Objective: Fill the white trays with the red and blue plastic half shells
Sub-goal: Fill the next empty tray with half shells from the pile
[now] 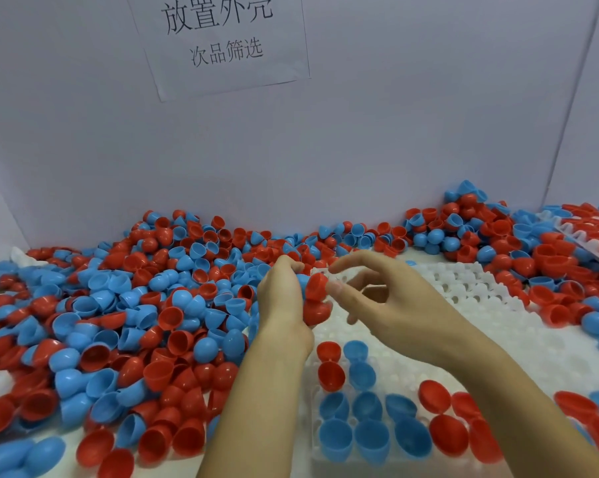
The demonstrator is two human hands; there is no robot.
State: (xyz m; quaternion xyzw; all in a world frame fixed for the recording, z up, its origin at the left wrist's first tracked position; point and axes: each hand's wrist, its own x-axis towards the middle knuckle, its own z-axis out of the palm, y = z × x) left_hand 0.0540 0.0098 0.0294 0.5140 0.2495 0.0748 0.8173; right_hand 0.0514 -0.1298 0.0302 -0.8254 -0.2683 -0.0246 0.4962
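My left hand [280,298] grips a small bunch of half shells above the white tray [470,298]: two red shells [317,300] and a blue one behind them. My right hand [387,298] hovers just right of the bunch, and its thumb and forefinger touch the upper red shell. The tray's near rows hold several red shells [330,374] and blue shells [367,405], open side up. A big loose pile of red and blue shells [125,322] covers the table to the left.
More shells are heaped at the back right [463,229]. A second tray with shells [587,229] lies at the far right edge. A white partition with a paper sign [222,39] stands behind the table. Loose shells lie at the right front [580,405].
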